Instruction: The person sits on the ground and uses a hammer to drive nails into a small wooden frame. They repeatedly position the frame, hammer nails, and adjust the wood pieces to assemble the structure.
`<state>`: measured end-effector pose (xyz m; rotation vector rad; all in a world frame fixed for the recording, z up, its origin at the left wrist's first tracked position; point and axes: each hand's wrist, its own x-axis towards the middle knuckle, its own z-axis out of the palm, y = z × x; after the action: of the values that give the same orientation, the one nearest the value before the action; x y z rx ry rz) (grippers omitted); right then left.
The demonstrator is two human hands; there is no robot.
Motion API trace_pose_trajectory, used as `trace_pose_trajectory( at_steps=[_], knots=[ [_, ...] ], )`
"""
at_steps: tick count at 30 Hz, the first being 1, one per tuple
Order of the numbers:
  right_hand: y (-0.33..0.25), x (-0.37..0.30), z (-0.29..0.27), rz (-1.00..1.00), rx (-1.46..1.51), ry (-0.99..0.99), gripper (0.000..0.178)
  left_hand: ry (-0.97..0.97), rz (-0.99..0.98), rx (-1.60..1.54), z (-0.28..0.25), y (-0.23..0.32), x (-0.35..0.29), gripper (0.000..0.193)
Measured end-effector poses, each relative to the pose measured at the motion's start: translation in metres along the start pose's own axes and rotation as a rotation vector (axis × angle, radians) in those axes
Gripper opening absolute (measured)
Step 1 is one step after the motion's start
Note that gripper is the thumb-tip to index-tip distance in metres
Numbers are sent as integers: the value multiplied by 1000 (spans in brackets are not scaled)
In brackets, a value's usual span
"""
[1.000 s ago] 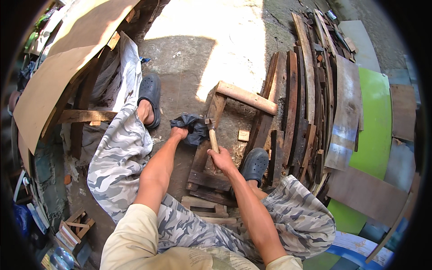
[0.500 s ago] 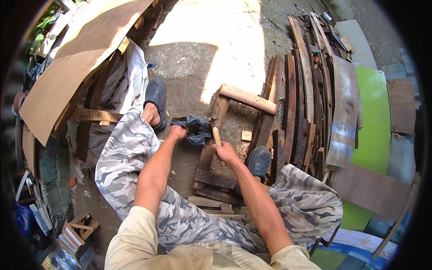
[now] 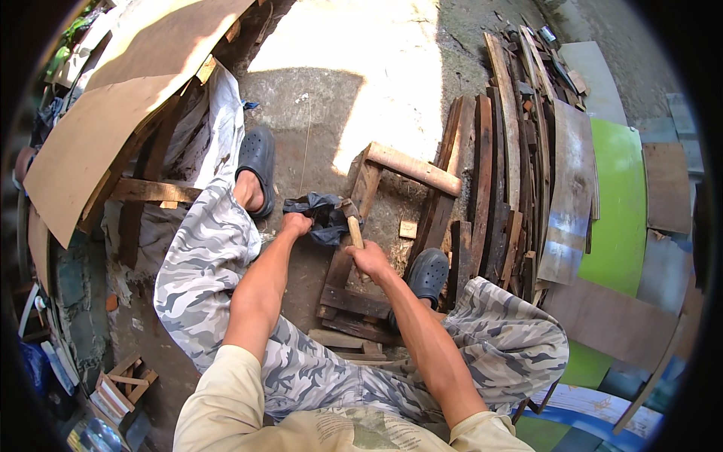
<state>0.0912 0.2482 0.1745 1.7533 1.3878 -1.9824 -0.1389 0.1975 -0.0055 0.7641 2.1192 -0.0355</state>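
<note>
My left hand (image 3: 297, 224) is closed on the edge of a crumpled black plastic bag (image 3: 324, 235), whose mouth gapes toward the right. In my right hand (image 3: 368, 260) is a hammer (image 3: 354, 228), gripped by its light wooden handle. The hammer's dark head overlaps the right side of the bag in the picture; whether it touches the bag I cannot tell. Under and beyond the bag lies a wooden frame (image 3: 414, 168) made of nailed boards, on the ground between my feet. Whatever the bag holds is hidden.
Long dark boards (image 3: 483, 173) are piled to the right, next to a green panel (image 3: 619, 233). A small wood block (image 3: 408, 229) lies inside the frame. At the left, a brown sheet (image 3: 113, 128) rests over timber. Sunlight falls on the concrete floor ahead.
The hammer has tipped so that its head shows farther left, beside the bag's opening. My right hand has shifted slightly left and down; my left hand still grips the bag.
</note>
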Motion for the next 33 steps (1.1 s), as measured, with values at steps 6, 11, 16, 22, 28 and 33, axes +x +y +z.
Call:
trace_pose_trajectory(
  at_steps=[6, 11, 16, 22, 28, 33],
  knots=[
    [10, 6, -4, -13, -11, 21, 23, -123, -36, 24, 9, 23, 6, 43],
    [1, 1, -1, 21, 86, -2, 21, -28, -45, -78, 16, 32, 0, 46],
    [-4, 5, -3, 38, 120, -28, 19, 91, -86, -196, 17, 45, -2, 45],
    [2, 11, -2, 24, 134, -27, 19, 169, 29, -25, 31, 37, 14, 44],
    [0, 10, -5, 37, 184, -80, 17, 256, 22, -120, 50, 16, 34, 45],
    [4, 10, -16, 41, 242, -106, 17, 112, 33, 81, 54, 21, 45, 50]
  ],
)
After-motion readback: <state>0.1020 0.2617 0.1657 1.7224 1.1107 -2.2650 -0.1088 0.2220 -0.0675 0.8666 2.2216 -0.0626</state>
